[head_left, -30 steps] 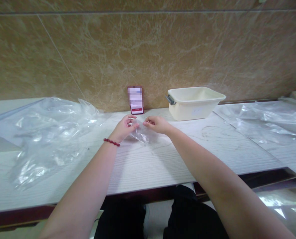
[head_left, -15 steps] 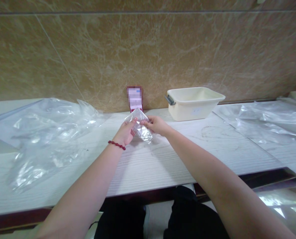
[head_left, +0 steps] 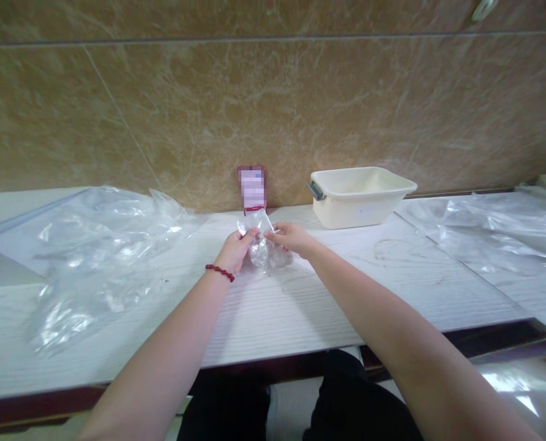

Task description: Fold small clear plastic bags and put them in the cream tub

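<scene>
- Though pinched in the grip of left hand (head_left: 236,250) and right hand (head_left: 295,238), as half a second ago, now bunched rather than spread into a peaked diamond.
- Held over the table (head_left: 264,318), before the propped phone (head_left: 253,187): clear plastic bag (head_left: 262,252), crumpled, glinting.
- Hard to make out along the lower edge; partly covering the phone's lower end.

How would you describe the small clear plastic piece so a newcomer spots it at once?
Find the brown wall, then the white table along it. In front of the phone, between the left hand and right hand, is the small clear plastic piece. It alone is held; the left plastic sheeting and right plastic sheeting lie spread out wider.
</scene>
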`<state>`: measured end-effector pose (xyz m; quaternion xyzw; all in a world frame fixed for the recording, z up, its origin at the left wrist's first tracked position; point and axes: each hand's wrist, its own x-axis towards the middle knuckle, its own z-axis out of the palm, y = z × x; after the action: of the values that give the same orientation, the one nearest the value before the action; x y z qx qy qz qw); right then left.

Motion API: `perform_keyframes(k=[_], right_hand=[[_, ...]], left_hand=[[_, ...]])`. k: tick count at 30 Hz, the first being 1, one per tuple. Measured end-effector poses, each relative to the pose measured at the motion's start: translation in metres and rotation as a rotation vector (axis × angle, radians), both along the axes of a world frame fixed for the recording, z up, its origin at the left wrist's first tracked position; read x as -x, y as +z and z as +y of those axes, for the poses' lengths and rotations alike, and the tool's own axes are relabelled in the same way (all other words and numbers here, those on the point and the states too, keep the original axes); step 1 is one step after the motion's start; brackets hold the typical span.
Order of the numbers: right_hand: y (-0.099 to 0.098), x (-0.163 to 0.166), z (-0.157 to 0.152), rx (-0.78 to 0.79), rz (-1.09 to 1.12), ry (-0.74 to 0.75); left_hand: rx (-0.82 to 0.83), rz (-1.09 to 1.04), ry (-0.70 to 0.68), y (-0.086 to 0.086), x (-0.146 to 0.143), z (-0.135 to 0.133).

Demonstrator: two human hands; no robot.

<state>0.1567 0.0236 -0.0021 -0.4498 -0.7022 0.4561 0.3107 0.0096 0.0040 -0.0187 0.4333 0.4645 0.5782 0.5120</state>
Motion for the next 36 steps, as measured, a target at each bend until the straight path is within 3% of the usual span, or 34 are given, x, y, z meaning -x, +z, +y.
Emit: perform_keyframes(k=[9, 14, 21, 26, 36], right_hand=[[-0.01, -0.007, 0.013, -0.001, -0.023, -0.075], [-0.009, -0.01, 0.012, 0.072, -0.058, -0.119], [0.004, -0.009, 0.002, 0.269, 0.11, -0.053], [0.002, -0.01, 0.005, 0.288, 0.186, -0.096], [0.005, -0.01, 0.004, 0.34, 0.267, -0.107]], left_hand=[[0.097, -0.102, -0.3, 0.002, 0.007, -0.005], [0.1, -0.109, -0.338, 0.0, 0.007, -0.004], [0.132, -0.133, -0.37, 0.0, 0.008, -0.002], [0.12, -0.151, -0.466, 0.0, 0.011, -0.002], [0.07, -0.15, -0.491, -0.005, 0.01, 0.002]])
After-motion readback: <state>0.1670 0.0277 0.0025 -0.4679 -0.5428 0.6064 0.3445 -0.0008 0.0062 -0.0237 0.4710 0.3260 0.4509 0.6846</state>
